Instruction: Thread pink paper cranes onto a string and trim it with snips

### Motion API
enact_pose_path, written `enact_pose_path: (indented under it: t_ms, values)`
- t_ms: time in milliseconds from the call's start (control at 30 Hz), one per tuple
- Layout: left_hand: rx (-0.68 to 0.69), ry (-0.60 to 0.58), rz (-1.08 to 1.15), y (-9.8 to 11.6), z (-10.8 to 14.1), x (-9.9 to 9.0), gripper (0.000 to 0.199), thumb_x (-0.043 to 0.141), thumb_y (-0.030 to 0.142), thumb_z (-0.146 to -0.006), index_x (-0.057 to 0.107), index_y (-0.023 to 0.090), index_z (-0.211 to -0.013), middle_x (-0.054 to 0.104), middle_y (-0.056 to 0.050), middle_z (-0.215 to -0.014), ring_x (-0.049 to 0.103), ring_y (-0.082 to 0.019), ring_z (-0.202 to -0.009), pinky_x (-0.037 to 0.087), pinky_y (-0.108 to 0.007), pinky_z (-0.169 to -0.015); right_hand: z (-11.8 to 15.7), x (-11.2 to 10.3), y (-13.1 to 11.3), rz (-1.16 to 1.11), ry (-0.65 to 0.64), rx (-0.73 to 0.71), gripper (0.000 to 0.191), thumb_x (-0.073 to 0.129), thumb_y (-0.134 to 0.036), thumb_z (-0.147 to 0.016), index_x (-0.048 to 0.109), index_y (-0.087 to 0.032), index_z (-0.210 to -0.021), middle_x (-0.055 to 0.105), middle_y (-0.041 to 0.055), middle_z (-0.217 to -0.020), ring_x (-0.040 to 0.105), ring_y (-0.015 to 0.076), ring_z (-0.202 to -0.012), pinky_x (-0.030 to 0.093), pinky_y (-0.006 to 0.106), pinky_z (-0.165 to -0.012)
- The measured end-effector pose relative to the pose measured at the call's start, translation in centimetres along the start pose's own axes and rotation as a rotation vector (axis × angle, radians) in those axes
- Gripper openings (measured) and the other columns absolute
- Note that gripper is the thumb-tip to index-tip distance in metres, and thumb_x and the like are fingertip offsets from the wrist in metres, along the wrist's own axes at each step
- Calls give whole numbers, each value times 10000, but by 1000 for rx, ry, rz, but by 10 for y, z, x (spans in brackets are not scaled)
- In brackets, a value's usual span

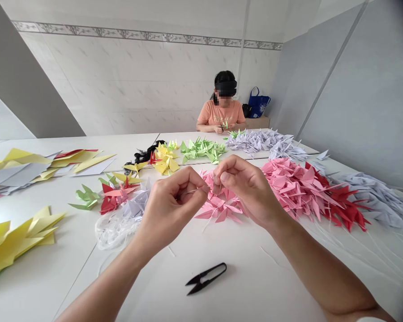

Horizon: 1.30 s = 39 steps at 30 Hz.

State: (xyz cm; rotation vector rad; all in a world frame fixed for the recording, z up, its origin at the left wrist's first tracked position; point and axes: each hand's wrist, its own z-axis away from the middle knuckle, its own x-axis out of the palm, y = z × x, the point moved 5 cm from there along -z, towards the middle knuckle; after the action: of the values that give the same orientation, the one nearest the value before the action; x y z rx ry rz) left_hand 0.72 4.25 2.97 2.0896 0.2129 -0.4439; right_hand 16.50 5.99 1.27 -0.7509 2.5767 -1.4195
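My left hand is closed in a pinch, with a thin white thread crossing its fingers. Close beside it, my right hand pinches what looks like the same thread; whether there is a needle is too small to tell. Pink folded paper cranes lie on the table just behind and below the fingertips. A loose thread end hangs beneath them. Black thread snips rest nearer to me, blades pointing left. Left of my left hand lies a tangled bundle of white thread.
Strung pink cranes, red cranes and pale grey cranes fill the right side. Green cranes and yellow cranes lie farther back. Paper sheets and yellow folded pieces are left. Another person sits opposite.
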Motion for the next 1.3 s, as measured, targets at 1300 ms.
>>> enact_pose_path:
  t_ms: [1300]
  values:
    - [49,67,36,7,2,-4,173,608,86,-812,568,188,-678,416,63,-541,282,-58,-480,204,-211,-427,8,10,-11,182,-1,-36,165,580,-361,-1023,562,-218,-942,536,-40,-683,559,115,-645,482,262,-641]
